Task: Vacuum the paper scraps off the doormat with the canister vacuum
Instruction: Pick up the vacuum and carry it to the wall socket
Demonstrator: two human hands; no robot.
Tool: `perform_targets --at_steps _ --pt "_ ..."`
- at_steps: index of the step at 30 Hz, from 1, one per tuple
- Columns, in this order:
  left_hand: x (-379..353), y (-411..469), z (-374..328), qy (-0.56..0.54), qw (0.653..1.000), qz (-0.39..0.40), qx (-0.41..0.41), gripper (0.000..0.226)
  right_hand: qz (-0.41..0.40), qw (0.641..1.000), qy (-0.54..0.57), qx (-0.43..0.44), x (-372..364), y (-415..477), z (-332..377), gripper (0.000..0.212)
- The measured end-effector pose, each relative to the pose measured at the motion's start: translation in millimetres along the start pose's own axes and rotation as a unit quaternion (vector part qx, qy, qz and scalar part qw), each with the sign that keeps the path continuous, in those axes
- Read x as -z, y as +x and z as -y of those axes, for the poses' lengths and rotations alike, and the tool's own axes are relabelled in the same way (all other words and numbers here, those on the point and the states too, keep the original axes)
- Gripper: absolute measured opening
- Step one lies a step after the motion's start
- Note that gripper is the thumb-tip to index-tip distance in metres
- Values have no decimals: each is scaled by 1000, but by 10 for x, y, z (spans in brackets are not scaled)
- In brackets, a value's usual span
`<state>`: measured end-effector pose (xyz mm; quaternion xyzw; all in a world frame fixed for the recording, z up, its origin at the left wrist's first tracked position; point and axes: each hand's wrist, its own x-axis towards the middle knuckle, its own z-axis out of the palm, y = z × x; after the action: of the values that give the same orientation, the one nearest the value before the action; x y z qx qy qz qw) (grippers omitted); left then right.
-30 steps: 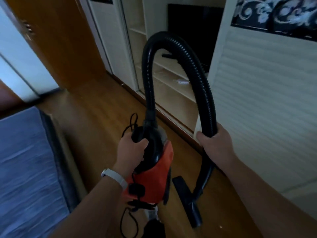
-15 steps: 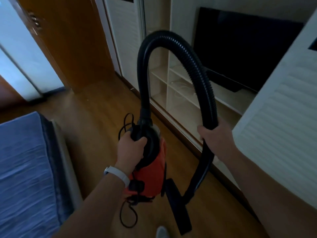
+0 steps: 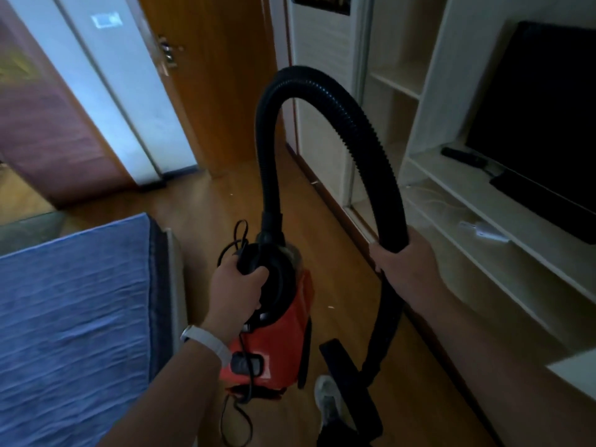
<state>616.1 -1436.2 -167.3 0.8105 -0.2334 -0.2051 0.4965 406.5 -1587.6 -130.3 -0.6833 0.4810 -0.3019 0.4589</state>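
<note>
A: What are the fingers doing?

B: The left hand (image 3: 235,290) is wrapped tight around the black carry handle (image 3: 258,262) on top of the canister vacuum (image 3: 277,346), with a loop of the black power cord (image 3: 240,232) sticking up just behind the knuckles. A white wristband (image 3: 206,345) sits on that wrist.

A: And the other one?

B: The right hand (image 3: 406,269) is closed around the ribbed black hose (image 3: 338,101), on the side of its arch that runs down to the nozzle.

A: Where's the vacuum itself?

B: Held up in the air, clear of the wooden floor (image 3: 206,208). The body is orange-red with a black switch (image 3: 246,362) on its back end. The hose rises from the front of the canister, arches high, drops through the right hand and ends at the flat black floor nozzle (image 3: 350,382), which hangs low beside the canister. More cord dangles below the body.

A: What's around them?

B: A bed with a blue cover (image 3: 71,317) on the left, a shoe (image 3: 327,401) just under the nozzle, white shelving (image 3: 503,201) with a dark television (image 3: 541,124) on the right, and a wooden door (image 3: 209,75) ahead. A small pale scrap (image 3: 331,307) lies on the floor beside the canister; I can't tell a doormat anywhere in view.
</note>
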Motion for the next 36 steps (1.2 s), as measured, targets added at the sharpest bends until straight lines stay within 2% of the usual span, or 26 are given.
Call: perform_targets --at_steps 10,12,18,21,28,33,36 --pt "404 1500 -59 2 989 -140 42 4 123 990 -2 69 -1138 1859 664 17" --pt "504 1704 -61 3 987 -157 46 13 145 986 -11 85 -1368 2087 825 19" --pt "846 2353 6 11 973 -219 70 10 191 976 -14 101 -2143 2562 1160 14" --pt "987 2742 156 11 973 -217 79 19 202 974 -4 106 -2604 2829 1312 11" --pt "1394 4070 522 -1 978 -186 97 11 204 975 -20 85 -3718 3558 1663 19" --pt "1814 5028 536 -6 986 -151 74 19 186 980 -27 72 -4404 4041 2089 17" --pt "2046 5494 486 7 988 -143 56 10 167 983 -36 69 -4662 4298 2294 21"
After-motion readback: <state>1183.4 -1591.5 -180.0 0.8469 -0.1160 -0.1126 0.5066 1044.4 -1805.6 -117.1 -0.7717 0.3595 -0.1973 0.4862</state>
